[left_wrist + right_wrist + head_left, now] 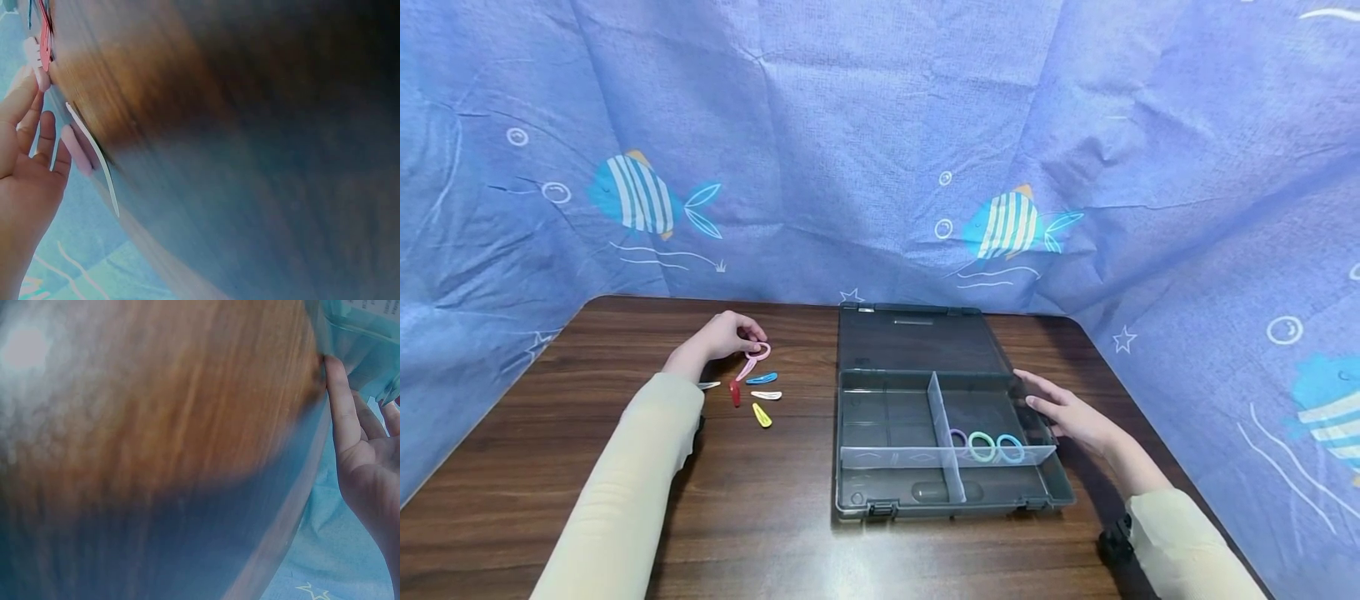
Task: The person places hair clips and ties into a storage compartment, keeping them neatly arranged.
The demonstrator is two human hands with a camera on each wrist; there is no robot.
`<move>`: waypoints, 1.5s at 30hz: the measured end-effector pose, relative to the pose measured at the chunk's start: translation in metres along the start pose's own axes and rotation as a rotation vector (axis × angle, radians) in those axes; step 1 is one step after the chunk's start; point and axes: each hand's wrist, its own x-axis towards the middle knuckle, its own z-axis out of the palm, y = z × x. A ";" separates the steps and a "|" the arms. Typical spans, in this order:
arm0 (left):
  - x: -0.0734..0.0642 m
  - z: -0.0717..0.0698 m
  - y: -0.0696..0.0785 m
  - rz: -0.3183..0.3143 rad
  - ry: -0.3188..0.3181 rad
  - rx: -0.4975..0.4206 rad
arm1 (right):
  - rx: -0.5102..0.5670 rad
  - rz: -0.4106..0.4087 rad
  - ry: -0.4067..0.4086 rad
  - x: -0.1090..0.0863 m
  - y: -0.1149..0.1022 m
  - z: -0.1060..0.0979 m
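Dark wood worktop point(775, 542), blue fish curtain point(880, 150) behind. Pink ring point(763, 357) at far left, pinched in left hand point(724, 336) grip, pink clip point(746, 369) just beside. Red point(735, 394), blue point(763, 378), white point(767, 395), yellow clips point(762, 415) nearer. Right: open box point(955, 510), three rings point(970, 446) inside; right hand point(1072, 417) at its right side, grip loose.

Long sleeves in plain pale cream cover both forearms. The left sleeve point(617, 483), toward the left edge of the counter point(752, 525), has fine creases ringing it and a loose cuff that ends at the wrist. The right sleeve point(1187, 542), by the near right corner, looks softly bunched at its cuff. Beneath that cuff sits a small, lumpy black device point(1116, 540); a dark sliver point(698, 429) shows under the left one. The left hand point(724, 336) and right hand point(1070, 414) are bare, with slender fingers.
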 end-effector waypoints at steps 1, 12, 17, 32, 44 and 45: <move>0.000 0.000 0.001 0.002 -0.001 0.007 | 0.003 0.000 0.001 0.000 0.000 0.000; -0.002 0.001 0.007 0.017 -0.007 0.051 | 0.003 -0.008 -0.003 0.000 0.000 0.000; 0.001 -0.001 0.007 0.030 -0.003 0.051 | -0.004 -0.009 -0.003 0.000 0.000 0.000; 0.001 -0.013 0.030 0.074 0.033 -0.056 | -0.012 -0.001 -0.007 0.000 -0.001 0.001; 0.006 -0.017 0.051 0.114 0.042 -0.003 | -0.025 0.003 -0.010 0.001 -0.001 0.000; 0.006 -0.018 0.052 0.118 0.042 -0.007 | -0.027 0.003 -0.009 0.001 -0.001 0.000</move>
